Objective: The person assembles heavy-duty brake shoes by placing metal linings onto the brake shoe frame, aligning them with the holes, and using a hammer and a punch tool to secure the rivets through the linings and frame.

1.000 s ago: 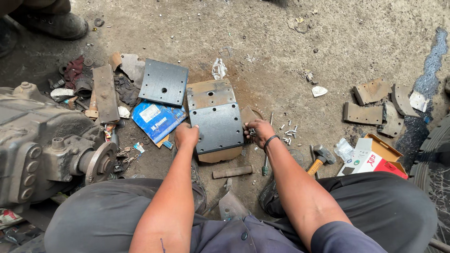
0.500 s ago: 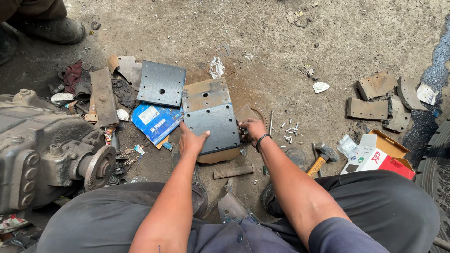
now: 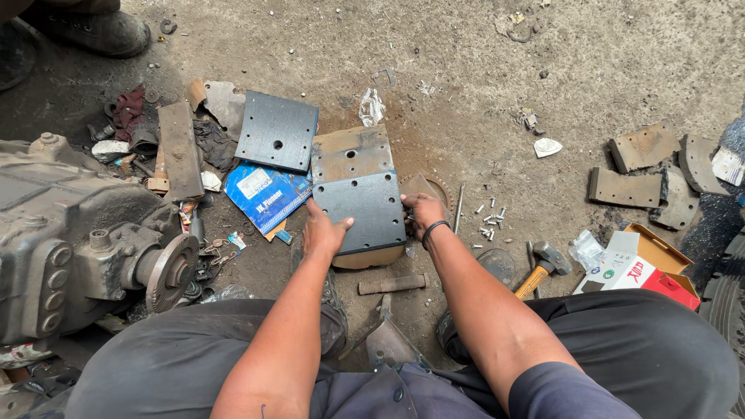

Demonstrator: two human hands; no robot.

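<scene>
Both of your hands had slid a little since the earlier frame, settling on the two edges of the dark grey brake lining (image 3: 358, 211) while it stayed put on the floor (image 3: 466, 93). Your left hand (image 3: 322, 233) gripped the near left edge, thumb spread over the top face; your right hand (image 3: 420, 212) closed its grip on the right edge, fingers curled under. That lining lay seated on the rusty brake shoe (image 3: 351, 153), so you looked to be squaring the two up. Outward, a second lining (image 3: 277, 132) and a blue box (image 3: 264, 194) lay to the left, loose rivets (image 3: 489, 219) and a hammer (image 3: 545, 262) to the right, a grey gearbox (image 3: 77, 233) far left.
</scene>
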